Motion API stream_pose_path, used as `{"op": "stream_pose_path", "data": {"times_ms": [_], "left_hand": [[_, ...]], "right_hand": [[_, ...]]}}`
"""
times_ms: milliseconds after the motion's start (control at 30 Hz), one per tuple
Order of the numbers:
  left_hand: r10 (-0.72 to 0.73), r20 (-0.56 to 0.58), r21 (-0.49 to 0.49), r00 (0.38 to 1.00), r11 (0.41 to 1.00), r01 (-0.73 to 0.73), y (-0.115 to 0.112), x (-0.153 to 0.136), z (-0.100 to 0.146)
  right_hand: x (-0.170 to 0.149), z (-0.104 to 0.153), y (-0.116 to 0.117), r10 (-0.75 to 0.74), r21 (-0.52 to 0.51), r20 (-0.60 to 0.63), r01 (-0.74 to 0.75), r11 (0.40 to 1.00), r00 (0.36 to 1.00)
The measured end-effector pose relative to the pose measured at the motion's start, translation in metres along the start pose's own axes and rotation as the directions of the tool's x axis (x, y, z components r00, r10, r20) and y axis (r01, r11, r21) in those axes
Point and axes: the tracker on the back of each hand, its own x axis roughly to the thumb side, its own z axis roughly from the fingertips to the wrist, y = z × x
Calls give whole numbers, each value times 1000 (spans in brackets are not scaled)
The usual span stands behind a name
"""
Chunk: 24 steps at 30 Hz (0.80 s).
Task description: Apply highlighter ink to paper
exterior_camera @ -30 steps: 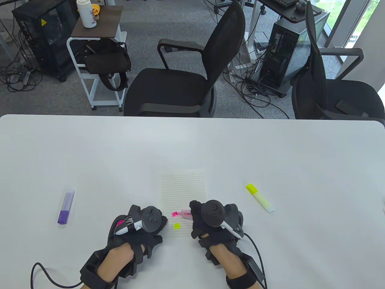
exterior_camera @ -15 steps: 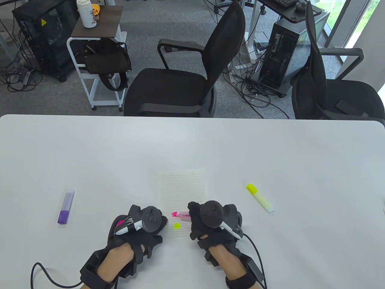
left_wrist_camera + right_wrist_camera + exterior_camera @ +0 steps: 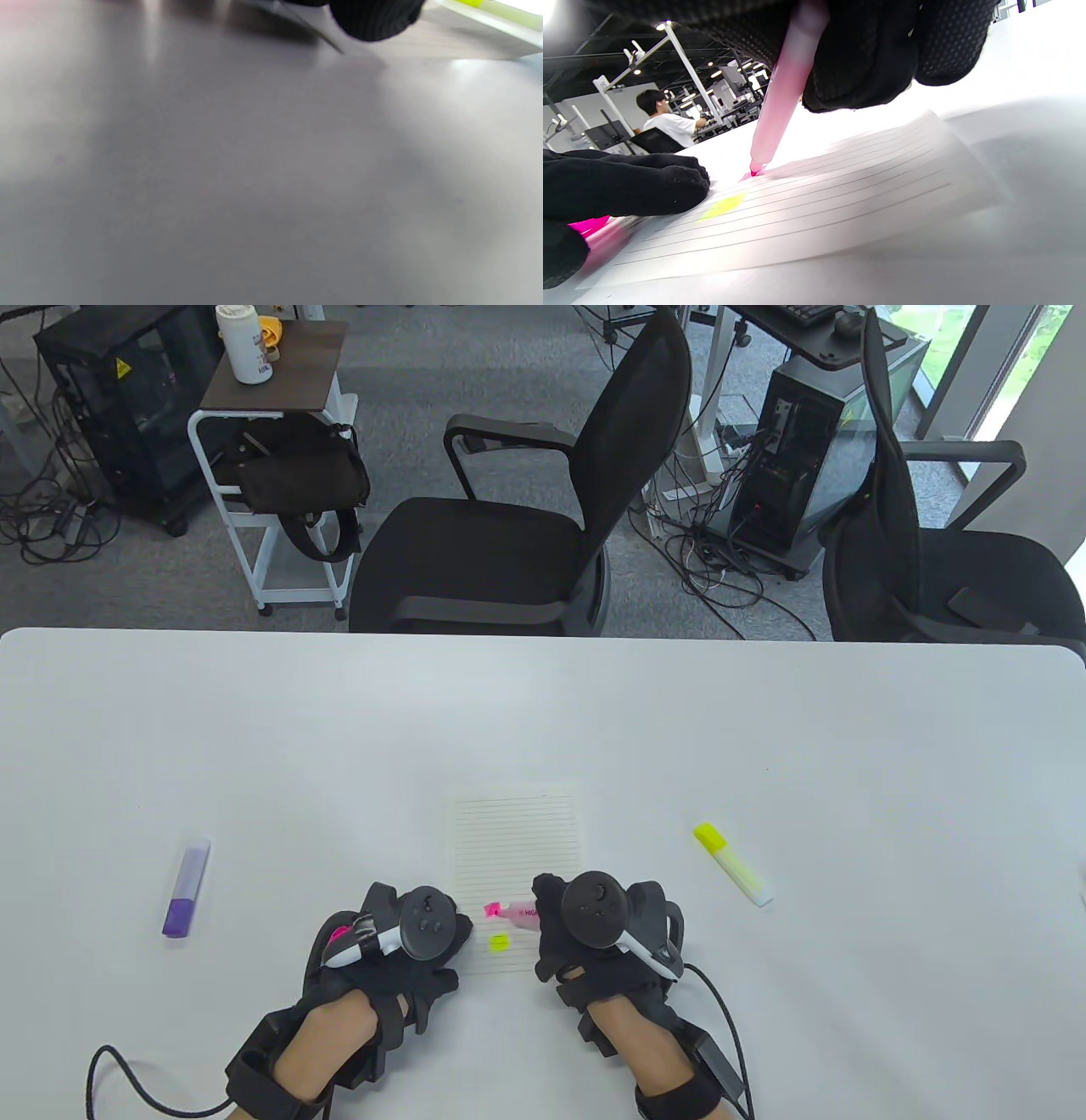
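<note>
A lined sheet of paper (image 3: 519,840) lies on the white table (image 3: 543,712) and bears a small yellow mark (image 3: 499,941). My right hand (image 3: 564,929) grips an uncapped pink highlighter (image 3: 513,911); in the right wrist view its tip (image 3: 754,171) touches the paper (image 3: 840,190) beside a pink smear, above the yellow mark (image 3: 723,206). My left hand (image 3: 399,950) rests at the paper's left edge, fingers closed around a pink cap (image 3: 338,935). The cap also shows in the right wrist view (image 3: 587,225).
A purple highlighter (image 3: 186,888) lies on the table to the left. A yellow highlighter (image 3: 732,864) lies to the right of the paper. Two black office chairs (image 3: 526,500) stand behind the table's far edge.
My right hand has shifted very slightly left with the pink highlighter. The left hand and the paper have not moved.
</note>
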Motion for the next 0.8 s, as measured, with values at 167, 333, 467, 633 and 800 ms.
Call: {"op": "stream_pose_path", "data": {"times_ms": [167, 333, 467, 633, 800], "left_hand": [[-1, 0, 0, 1000, 1000, 1, 0, 0, 0], [-1, 0, 0, 1000, 1000, 1, 0, 0, 0], [-2, 0, -1, 1000, 1000, 2, 0, 0, 0], [-1, 0, -1, 1000, 1000, 1, 0, 0, 0], [-1, 0, -1, 1000, 1000, 1, 0, 0, 0]], "right_hand": [[4, -1, 4, -6, 15, 31, 5, 1000, 1000], [1, 0, 2, 0, 1, 0, 0, 1000, 1000], [4, -1, 8, -16, 1, 29, 16, 1000, 999], [2, 0, 5, 17, -42, 8, -17, 999, 1000], [1, 0, 6, -9, -15, 15, 9, 1000, 1000]]}}
